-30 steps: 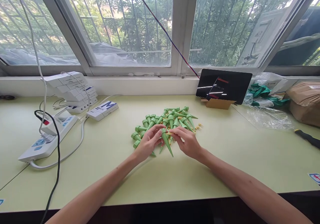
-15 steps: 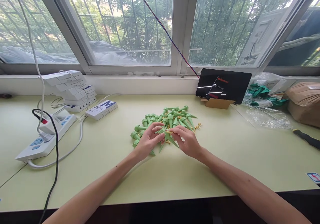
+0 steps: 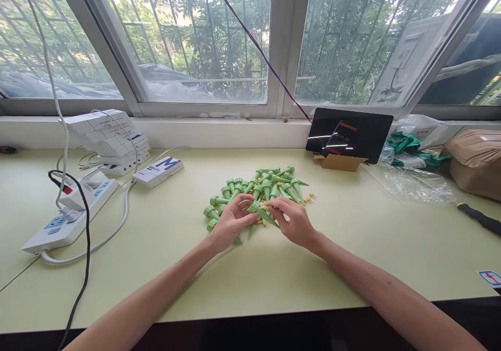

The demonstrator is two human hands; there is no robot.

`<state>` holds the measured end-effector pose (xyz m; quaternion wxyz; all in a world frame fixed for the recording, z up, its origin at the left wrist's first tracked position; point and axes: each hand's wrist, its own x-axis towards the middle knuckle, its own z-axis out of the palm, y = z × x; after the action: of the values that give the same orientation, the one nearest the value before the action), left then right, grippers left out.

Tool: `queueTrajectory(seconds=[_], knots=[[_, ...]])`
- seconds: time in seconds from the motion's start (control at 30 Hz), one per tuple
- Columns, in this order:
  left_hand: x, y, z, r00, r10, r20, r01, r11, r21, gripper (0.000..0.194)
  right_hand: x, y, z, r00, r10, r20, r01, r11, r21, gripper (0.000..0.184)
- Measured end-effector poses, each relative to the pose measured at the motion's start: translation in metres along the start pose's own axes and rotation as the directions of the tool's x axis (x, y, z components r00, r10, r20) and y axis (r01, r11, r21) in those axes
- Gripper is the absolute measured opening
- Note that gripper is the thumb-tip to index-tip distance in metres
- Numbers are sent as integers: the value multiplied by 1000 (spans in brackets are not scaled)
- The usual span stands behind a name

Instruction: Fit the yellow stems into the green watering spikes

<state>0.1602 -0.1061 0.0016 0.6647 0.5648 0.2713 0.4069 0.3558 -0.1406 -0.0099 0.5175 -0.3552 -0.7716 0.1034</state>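
Note:
Over the near edge of the pile, my left hand (image 3: 229, 227) has its thumb and fingers closed around the capped end of a green plastic plant watering spike (image 3: 268, 217). The spike's pointed end slants down to the right. My right hand (image 3: 294, 222) pinches a small yellow plastic piece (image 3: 265, 206) against the spike's side, just below the cap; the fingers partly cover it. Behind and left of both hands lies a heap of similar green spikes (image 3: 266, 186). Small loose yellow pieces (image 3: 310, 198) are scattered at its right side.
A white power strip (image 3: 74, 220) with cables and stacked white boxes (image 3: 105, 137) occupy the left. A single white box (image 3: 158, 172) lies nearer the pile. At the back right a tablet (image 3: 348, 134) leans in a cardboard stand. Plastic wrapping (image 3: 418, 181) and a black-handled tool (image 3: 479, 218) are further right.
The spike in my left hand has tilted very slightly, its cap now showing more. Both hands stay in nearly the same place.

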Motion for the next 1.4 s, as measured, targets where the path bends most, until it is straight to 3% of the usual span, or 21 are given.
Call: queueTrajectory(seconds=[0.6,1.1,1.4], knots=[[-2,1,-1,997,70,37,-75,980,184,36,-1,1,1,999,44,5,-44,999,4,18],[-3,0,2,998,69,-3,-67,986,152,35,1,-3,-1,995,102,1,-102,994,50,17],[-3,0,1,999,40,3,-40,986,164,37,1,1,-2,988,154,32,-154,988,16,26]])
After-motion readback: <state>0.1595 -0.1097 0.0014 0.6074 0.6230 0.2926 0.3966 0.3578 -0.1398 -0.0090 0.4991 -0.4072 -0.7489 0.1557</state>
